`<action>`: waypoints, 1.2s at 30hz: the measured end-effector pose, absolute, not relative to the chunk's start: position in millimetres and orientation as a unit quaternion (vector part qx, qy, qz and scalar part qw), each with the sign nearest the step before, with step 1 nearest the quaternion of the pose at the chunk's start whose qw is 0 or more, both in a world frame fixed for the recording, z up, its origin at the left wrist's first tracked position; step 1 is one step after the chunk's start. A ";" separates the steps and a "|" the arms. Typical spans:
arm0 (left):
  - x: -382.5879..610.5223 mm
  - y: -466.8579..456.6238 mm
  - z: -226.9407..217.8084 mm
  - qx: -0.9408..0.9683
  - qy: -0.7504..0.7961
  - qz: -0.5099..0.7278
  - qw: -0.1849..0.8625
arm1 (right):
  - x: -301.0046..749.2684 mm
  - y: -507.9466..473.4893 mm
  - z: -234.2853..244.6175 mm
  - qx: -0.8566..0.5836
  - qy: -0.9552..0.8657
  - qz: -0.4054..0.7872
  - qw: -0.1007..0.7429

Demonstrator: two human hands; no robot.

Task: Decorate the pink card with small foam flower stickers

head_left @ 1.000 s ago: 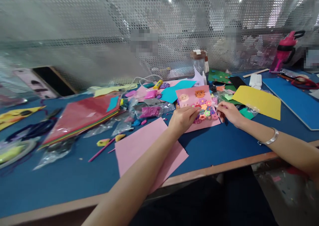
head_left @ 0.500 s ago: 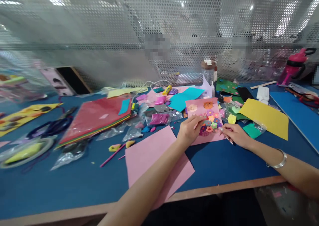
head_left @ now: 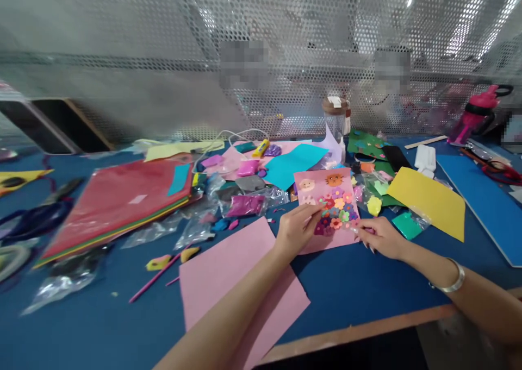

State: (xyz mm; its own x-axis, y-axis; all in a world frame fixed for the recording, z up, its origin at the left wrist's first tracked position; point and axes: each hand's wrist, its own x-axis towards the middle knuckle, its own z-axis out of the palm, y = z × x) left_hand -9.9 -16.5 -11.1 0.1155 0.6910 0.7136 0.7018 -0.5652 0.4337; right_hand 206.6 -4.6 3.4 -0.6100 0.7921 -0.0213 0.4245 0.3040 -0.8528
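Red folders (head_left: 118,199): stacked well to the left of the flowered card.
Plain pink sheet (head_left: 232,275): flat, nearer me than the flowered card and to its left, partly beneath the left forearm.
Left hand (head_left: 297,229): fingertips bunched over the card's left side; I can't tell whether they grip anything.
Flowered card (head_left: 321,188): on the blue table (head_left: 346,288), between both hands.
Right hand (head_left: 382,238): thumb and fingers drawn together at the card's right edge; what's pinched, I can't tell.
Yellow sheet (head_left: 430,202): right of the card.
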 end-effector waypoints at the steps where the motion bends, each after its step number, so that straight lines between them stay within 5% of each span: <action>1: -9.2 -17.1 -11.0 -0.745 -0.470 -0.474 -0.004 | 207.2 -3.2 3.7 -0.395 -0.779 0.438 0.212; 14: -19.3 -5.3 -8.1 -0.790 -0.444 -0.408 0.114 | 206.6 9.3 5.7 -0.402 -0.804 0.370 0.236; 22: -22.9 -0.7 -6.2 -0.793 -0.479 -0.370 0.073 | 204.6 8.1 0.8 -0.376 -0.853 0.219 0.288; 28: -25.9 3.2 -6.1 -0.791 -0.486 -0.366 0.062 | 196.9 -5.0 1.2 -0.227 -0.908 0.161 0.314; 32: -24.6 1.1 -0.6 -0.790 -0.459 -0.398 0.079 | 196.2 -6.2 1.9 -0.281 -0.884 0.195 0.318; 36: -6.3 -14.8 6.2 -0.789 -0.414 -0.448 0.078 | 186.9 -5.3 6.3 -0.371 -0.790 0.368 0.321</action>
